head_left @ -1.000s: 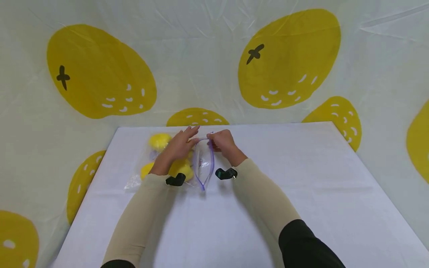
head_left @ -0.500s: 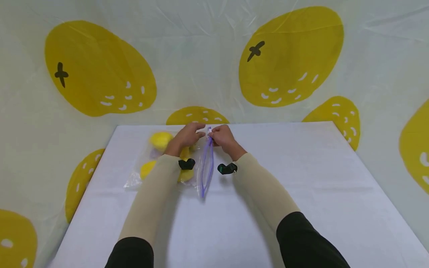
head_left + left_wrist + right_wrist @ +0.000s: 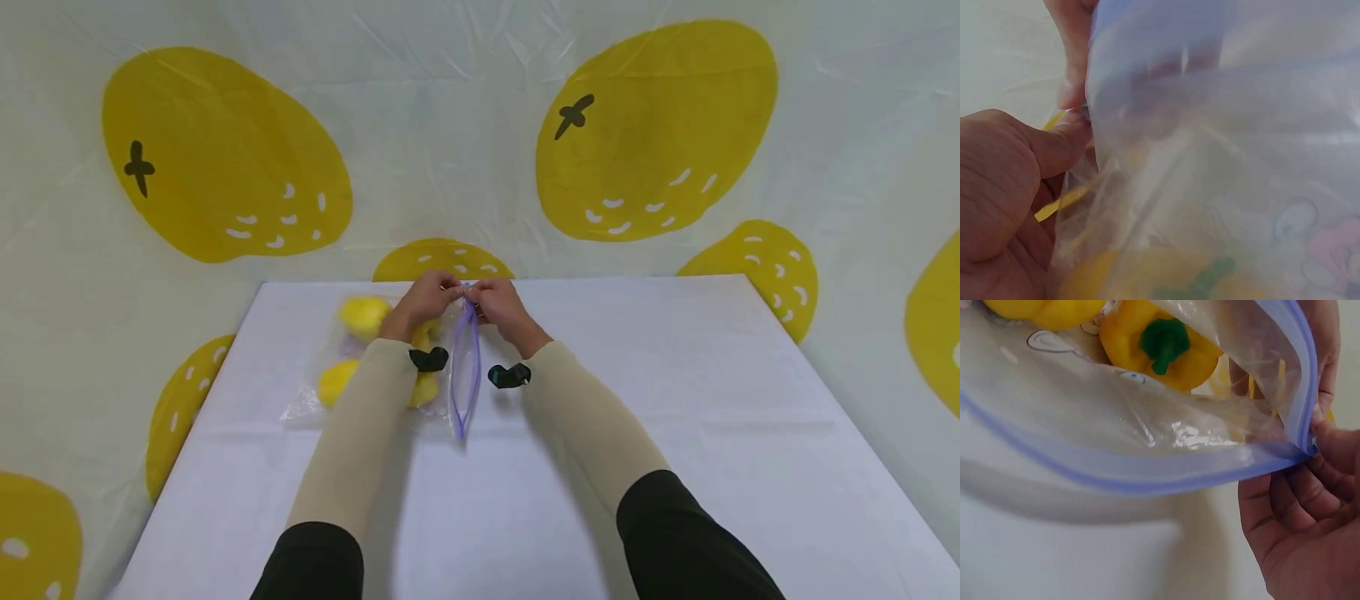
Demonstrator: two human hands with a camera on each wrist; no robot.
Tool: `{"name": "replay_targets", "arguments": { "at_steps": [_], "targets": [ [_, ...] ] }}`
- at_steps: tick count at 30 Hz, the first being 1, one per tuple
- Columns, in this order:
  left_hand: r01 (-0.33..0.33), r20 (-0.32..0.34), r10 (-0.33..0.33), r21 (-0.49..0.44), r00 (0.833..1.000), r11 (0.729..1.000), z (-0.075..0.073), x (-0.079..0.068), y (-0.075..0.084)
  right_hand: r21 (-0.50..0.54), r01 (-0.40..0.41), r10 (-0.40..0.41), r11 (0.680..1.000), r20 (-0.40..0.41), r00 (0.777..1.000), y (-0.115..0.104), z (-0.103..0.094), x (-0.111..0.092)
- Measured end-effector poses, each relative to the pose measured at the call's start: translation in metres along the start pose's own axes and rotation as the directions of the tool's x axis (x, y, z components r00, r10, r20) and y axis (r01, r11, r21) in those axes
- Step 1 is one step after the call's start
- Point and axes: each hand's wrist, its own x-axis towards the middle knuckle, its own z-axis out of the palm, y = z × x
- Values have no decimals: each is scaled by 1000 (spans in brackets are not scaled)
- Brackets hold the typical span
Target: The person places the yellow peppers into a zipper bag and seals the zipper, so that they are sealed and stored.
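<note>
across the near part of the white desk (image 3: 480, 517), 2 beige sleeves (image 3: 592, 425) are stretched forward, and the clear zip bag (image 3: 303, 406), lying left of centre, is crossed by the left sleeve. from there the plastic could be dragged askew, should that sleeve be brought low. farther along, the mouth is held only at its far end; because the middle is left gaping in a loop, the 2 halves of the purple strip (image 3: 1119, 486) could be misaligned, and a gap could be left if they were pressed together from there. at the far corner, the strip is pinched between thumb and fingers by the right grip (image 3: 498, 308), and the bag edge just beside it is pinched by the left grip (image 3: 425, 305); as the film looks thin and slick, the corner could be lost from either, most likely through an uneven tug.

at its near end, the mouth is drawn to a point. beyond, glossy transparent film is bulged by yellow peppers (image 3: 1182, 370), 2 of which are shown plainly in the right wrist view, 1 with a green stem (image 3: 1165, 344); they seem to be plastic, judged only from their sheen. a pink cartoon print (image 3: 1342, 255) is blurred on the film. past the far edge of the desk, a pale backdrop (image 3: 480, 150) is hung, patterned with big yellow fruit shapes.
</note>
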Motion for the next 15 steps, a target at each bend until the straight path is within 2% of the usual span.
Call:
{"name": "replay_targets", "arguments": {
  "at_steps": [8,15],
  "targets": [
    [56,-105,-68,-108,992,993,6,2,2,-46,-38,35,998,-61,998,-7,5,-1],
    [111,-152,-129,-120,980,987,7,3,3,-17,-63,61,998,-96,994,-10,9,-2]
  ]
}}
